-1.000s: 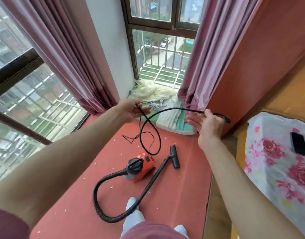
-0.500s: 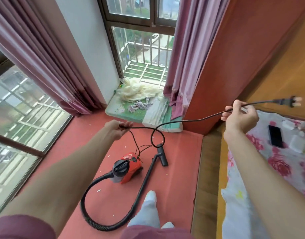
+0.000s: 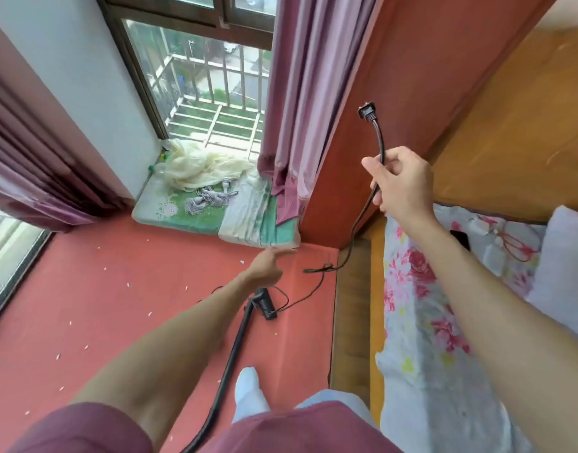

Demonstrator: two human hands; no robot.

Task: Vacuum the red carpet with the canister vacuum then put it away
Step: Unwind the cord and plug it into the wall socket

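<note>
Gripping thin black power cord, right hand holds plug up; left hand open, empty above red carpet.

Your right hand sits at right of frame, plug above it, cord trailing down-left onto the carpet. The nozzle lies at centre, below your left hand. The bed lies right of the carpet.
</note>
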